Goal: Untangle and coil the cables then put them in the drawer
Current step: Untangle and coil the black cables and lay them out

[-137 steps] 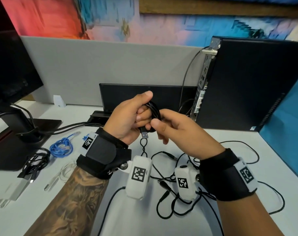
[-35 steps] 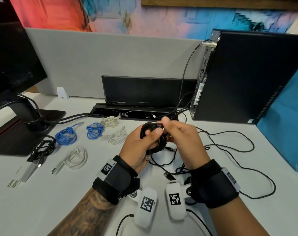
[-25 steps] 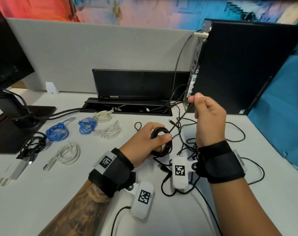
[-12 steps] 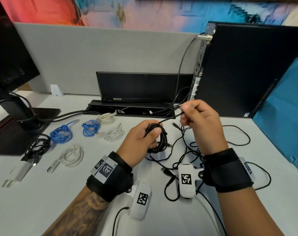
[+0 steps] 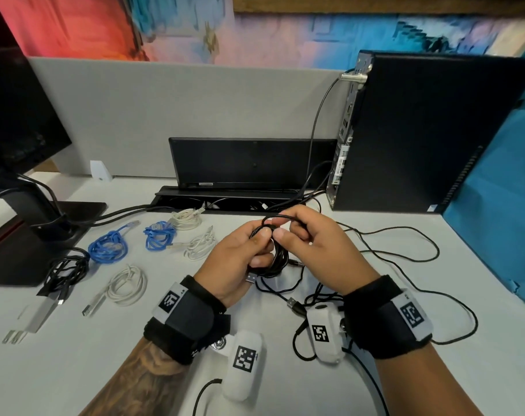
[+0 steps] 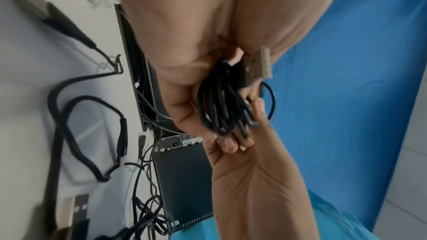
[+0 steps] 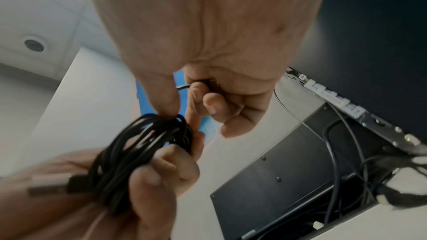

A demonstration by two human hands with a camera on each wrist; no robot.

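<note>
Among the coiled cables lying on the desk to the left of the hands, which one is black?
The black coil nearest the monitor base, at the far left of the group. The others are two blue and three white coils.

Your head camera looks down at the desk; both wrist cameras, close and maybe blurry, share the black cable coil.

Your desk carries a monitor (left) and a black computer tower at right.
</note>
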